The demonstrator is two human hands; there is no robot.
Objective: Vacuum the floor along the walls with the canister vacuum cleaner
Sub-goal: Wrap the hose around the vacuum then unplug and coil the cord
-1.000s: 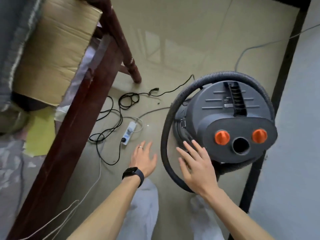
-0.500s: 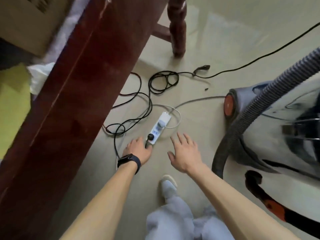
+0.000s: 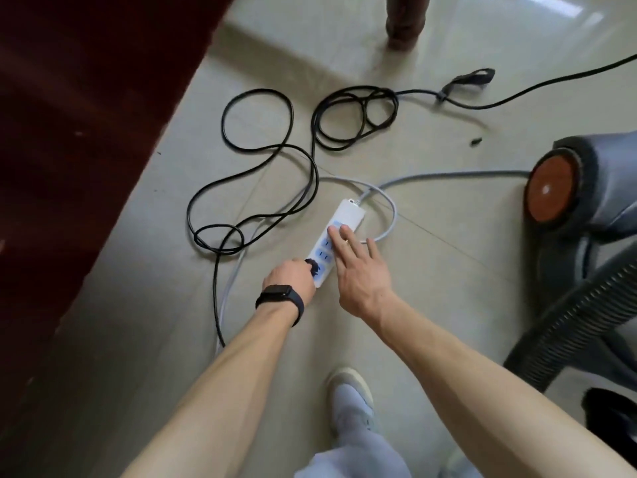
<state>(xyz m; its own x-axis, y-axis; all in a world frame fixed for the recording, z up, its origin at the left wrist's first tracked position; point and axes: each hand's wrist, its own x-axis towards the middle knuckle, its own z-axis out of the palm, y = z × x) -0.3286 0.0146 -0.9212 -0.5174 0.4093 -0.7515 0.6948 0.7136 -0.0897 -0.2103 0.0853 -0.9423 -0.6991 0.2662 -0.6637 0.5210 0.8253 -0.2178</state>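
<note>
My left grip clamps 1 black plug in 1 power strip; right grip released, flat on strip

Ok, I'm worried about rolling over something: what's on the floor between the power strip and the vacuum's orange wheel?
Only a grey cable, looping beside the power strip and running toward the orange wheel; otherwise bare tile, in the head view.

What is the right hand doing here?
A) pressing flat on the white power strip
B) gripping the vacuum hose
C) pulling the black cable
A: the right hand lies with straight fingers on the power strip while the left hand pinches the black plug.
</note>
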